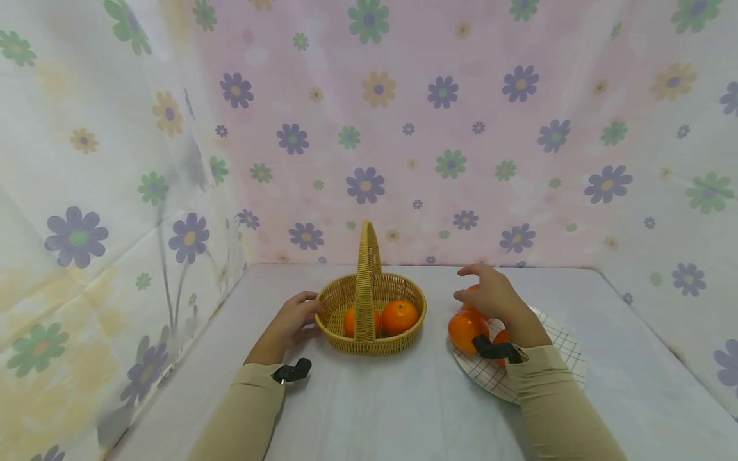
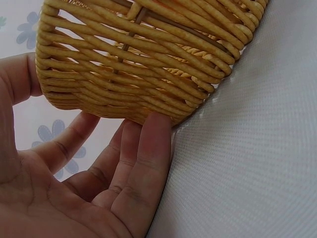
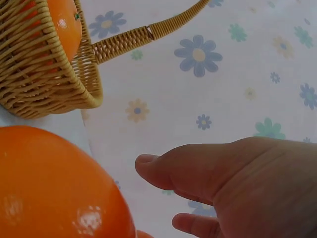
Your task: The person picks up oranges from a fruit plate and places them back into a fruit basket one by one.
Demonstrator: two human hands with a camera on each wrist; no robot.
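A yellow wicker basket (image 1: 340,342) with a tall handle stands in the middle of the table, holding two oranges, the right one (image 1: 400,317) plain to see. My left hand (image 1: 291,322) grips its left end. In the left wrist view, the thumb (image 2: 22,77) meets the rim and the fingers (image 2: 153,141) lie along the outer wall. My right hand (image 1: 492,296) hovers over several oranges at the plate, thumb and fingers apart, nothing between them. One orange (image 1: 468,331) sits at the left edge of the plate (image 1: 567,346); others are partly hidden by hand and wrist.
A white table (image 1: 369,410) carries everything. Flowered cloth (image 1: 403,115) rises behind it and along both sides. The basket's handle (image 1: 364,282) arches well above the rim. The checked plate lies right of the basket, with bare table between them.
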